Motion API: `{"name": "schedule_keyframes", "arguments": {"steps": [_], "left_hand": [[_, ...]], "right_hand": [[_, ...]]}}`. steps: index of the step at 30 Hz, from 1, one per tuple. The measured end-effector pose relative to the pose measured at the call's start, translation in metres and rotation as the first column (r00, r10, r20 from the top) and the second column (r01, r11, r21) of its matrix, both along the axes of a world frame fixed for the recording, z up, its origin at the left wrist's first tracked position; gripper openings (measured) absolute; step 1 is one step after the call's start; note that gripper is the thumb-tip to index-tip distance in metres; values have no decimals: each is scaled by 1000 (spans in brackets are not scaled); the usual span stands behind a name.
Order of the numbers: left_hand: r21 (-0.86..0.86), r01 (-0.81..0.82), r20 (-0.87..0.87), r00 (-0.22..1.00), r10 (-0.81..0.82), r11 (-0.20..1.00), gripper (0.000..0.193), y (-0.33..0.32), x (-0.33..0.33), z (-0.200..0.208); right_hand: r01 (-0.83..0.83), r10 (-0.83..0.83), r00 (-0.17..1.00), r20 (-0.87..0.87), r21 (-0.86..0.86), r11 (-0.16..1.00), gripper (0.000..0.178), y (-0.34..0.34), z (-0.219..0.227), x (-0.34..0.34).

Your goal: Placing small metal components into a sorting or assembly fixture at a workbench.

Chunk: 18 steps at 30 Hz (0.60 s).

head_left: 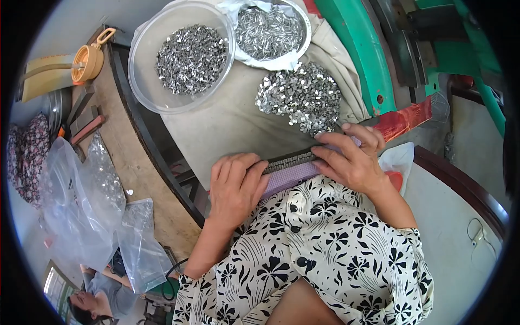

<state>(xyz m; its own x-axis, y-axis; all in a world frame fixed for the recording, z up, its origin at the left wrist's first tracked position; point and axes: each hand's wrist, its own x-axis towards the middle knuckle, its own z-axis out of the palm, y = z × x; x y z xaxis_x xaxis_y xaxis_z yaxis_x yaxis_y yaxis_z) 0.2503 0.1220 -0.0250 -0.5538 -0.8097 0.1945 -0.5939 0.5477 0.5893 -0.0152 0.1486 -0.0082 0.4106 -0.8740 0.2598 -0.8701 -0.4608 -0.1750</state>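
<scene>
A long, narrow dark strip lies crosswise in front of my body, with rows of small grey metal pieces along it. Lilac checked cloth runs along its near side. My left hand is closed over the strip's left end, fingers bent together. At the right end my right hand has its thumb and fingers around the strip; a bit of lilac shows between the fingers. Any small piece in those fingertips is too small to make out. Just beyond them spreads a loose pile of shiny metal discs.
Farther off stand a clear plastic tub of short metal bits and a lined bowl of slim metal pins, on beige cloth. Green machinery rises at right. Plastic bags lie left on a wooden table. Another person is lower left.
</scene>
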Motion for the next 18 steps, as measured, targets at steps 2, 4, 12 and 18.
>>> {"name": "schedule_keyframes", "arguments": {"steps": [2,4,12,18], "left_hand": [[7,-12,-7,1000,12,1000,35,-5,-1,0],[123,-20,14,1000,19,992,32,-9,-2,2],[182,-34,-97,994,52,983,28,-6,12,-3],[200,-51,-97,993,72,978,26,-6,9,-3]], "right_hand": [[4,-4,1000,-1,4,1000,29,-6,3,0],[-18,16,1000,10,173,985,29,-13,5,-1],[5,-21,972,236,69,998,16,-76,34,-6],[60,-34,972,234,-105,993,10,-156,17,-1]]}}
